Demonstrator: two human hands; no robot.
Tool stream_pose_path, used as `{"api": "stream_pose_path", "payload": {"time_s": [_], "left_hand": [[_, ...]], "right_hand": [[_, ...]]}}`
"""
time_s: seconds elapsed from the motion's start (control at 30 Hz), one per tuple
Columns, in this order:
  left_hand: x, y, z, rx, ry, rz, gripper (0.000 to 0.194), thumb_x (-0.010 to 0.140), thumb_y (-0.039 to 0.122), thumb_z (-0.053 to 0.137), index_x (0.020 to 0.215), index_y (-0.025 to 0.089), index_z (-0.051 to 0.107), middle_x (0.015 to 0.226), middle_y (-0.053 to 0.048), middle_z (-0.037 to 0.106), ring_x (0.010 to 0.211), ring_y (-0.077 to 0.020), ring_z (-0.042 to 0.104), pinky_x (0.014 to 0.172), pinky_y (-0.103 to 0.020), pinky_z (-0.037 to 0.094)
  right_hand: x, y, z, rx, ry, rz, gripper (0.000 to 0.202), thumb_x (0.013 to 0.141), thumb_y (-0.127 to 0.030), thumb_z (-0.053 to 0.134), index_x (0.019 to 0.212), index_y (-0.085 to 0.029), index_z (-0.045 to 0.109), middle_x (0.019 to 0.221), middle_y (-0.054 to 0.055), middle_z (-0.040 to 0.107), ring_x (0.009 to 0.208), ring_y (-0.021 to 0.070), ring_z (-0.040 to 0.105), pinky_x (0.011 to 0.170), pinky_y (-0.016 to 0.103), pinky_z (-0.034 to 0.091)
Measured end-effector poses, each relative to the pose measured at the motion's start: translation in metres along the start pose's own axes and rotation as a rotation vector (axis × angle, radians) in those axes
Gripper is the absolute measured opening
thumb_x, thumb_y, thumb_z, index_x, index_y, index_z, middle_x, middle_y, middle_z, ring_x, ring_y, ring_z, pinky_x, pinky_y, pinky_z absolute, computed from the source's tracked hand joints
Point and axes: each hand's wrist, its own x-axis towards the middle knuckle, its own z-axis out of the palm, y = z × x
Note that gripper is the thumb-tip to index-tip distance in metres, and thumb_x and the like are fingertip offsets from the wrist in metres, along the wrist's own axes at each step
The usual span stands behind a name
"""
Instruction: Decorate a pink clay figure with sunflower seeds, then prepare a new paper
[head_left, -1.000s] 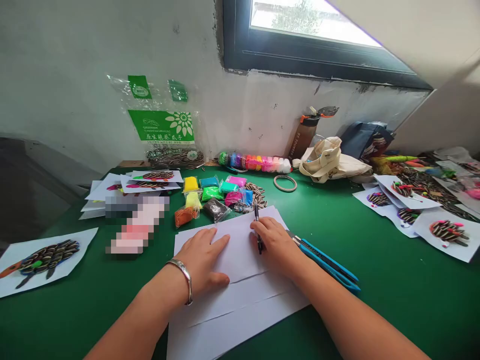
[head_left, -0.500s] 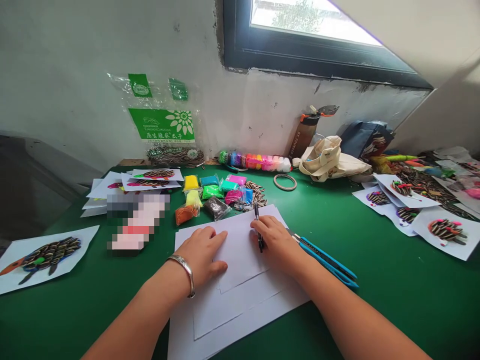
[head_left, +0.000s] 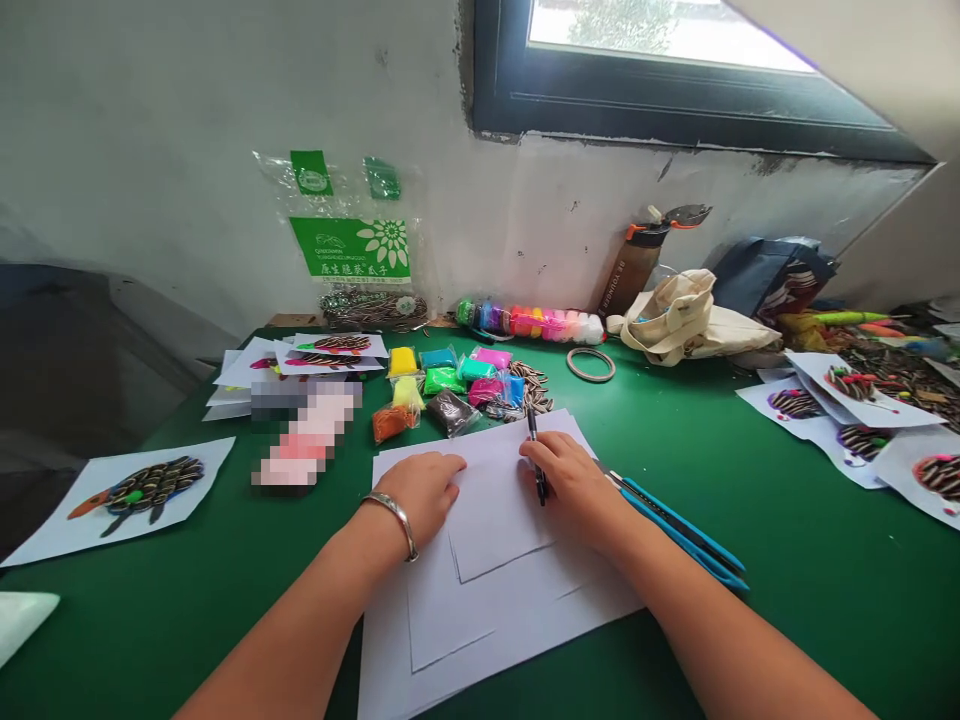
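White paper sheets (head_left: pixel 525 620) lie stacked on the green table, a smaller one on top. My left hand (head_left: pixel 420 495), with a silver bracelet at the wrist, rests on the left side of the sheets, palm down, thumb and fingers apart, holding nothing. My right hand (head_left: pixel 574 480) grips a black pen (head_left: pixel 534 430) over the right part of the top sheet; the pen stands nearly upright. Blue-handled cutting tools (head_left: pixel 682 525) lie just right of that hand, partly under the forearm. No marks are visible on the top sheet.
Bagged coloured clay (head_left: pixel 442 380) and striped seeds (head_left: pixel 531 380) lie beyond the paper. Seed pictures lie left (head_left: pixel 150 490) and right (head_left: pixel 862 400). Near the wall are a tape ring (head_left: pixel 590 365), a cloth bag (head_left: pixel 682 320), a bottle (head_left: pixel 634 270) and a seed bag (head_left: pixel 352 250).
The view has turned left, so things appear farther right. My left hand's fingers have drawn closer together and the hand has shifted slightly up the paper. The pen stays in my right hand.
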Motion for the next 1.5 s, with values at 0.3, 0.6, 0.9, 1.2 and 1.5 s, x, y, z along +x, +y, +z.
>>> {"api": "stream_pose_path", "payload": {"time_s": [0.3, 0.6, 0.9, 1.2, 1.5], "left_hand": [[0.001, 0.002, -0.001, -0.01, 0.043, -0.079, 0.033, 0.085, 0.022, 0.042, 0.11, 0.023, 0.063, 0.107, -0.006, 0.069, 0.098, -0.0246, 0.063, 0.078, -0.034, 0.048], [-0.004, 0.006, -0.004, 0.065, 0.092, -0.136, 0.023, 0.087, 0.024, 0.045, 0.098, 0.022, 0.065, 0.097, -0.008, 0.068, 0.094, -0.027, 0.062, 0.074, -0.036, 0.048], [-0.014, 0.02, -0.004, 0.082, 0.062, 0.154, 0.021, 0.084, 0.026, 0.059, 0.103, 0.021, 0.064, 0.113, -0.008, 0.062, 0.11, -0.0276, 0.053, 0.093, -0.041, 0.046], [-0.021, 0.022, -0.003, 0.128, -0.007, 0.109, 0.031, 0.08, 0.028, 0.064, 0.11, 0.022, 0.06, 0.121, -0.011, 0.057, 0.114, -0.0307, 0.051, 0.092, -0.046, 0.047], [-0.019, 0.021, -0.006, 0.098, -0.035, 0.108, 0.033, 0.078, 0.027, 0.067, 0.11, 0.021, 0.061, 0.12, -0.01, 0.059, 0.114, -0.0304, 0.052, 0.093, -0.045, 0.047]], "right_hand": [[0.001, -0.001, 0.0, -0.014, -0.036, 0.005, 0.026, 0.084, -0.007, 0.049, 0.105, -0.02, 0.056, 0.102, 0.008, 0.056, 0.1, 0.0227, 0.049, 0.086, 0.034, 0.042], [0.0, -0.002, -0.001, -0.009, -0.04, 0.015, 0.027, 0.085, -0.006, 0.048, 0.106, -0.02, 0.057, 0.103, 0.009, 0.057, 0.102, 0.0232, 0.049, 0.087, 0.034, 0.041], [0.0, -0.005, -0.004, -0.003, -0.036, 0.018, 0.029, 0.085, -0.008, 0.049, 0.108, -0.021, 0.058, 0.103, 0.009, 0.057, 0.102, 0.0237, 0.051, 0.087, 0.035, 0.043], [0.002, 0.004, -0.004, 0.151, 0.189, -0.062, 0.031, 0.085, -0.01, 0.048, 0.112, -0.021, 0.061, 0.105, 0.011, 0.062, 0.102, 0.0258, 0.055, 0.086, 0.04, 0.047], [-0.001, -0.029, -0.01, 1.176, -0.01, 0.348, 0.036, 0.091, -0.042, 0.052, 0.124, -0.028, 0.057, 0.115, 0.008, 0.067, 0.103, 0.023, 0.063, 0.091, 0.042, 0.049]]}}
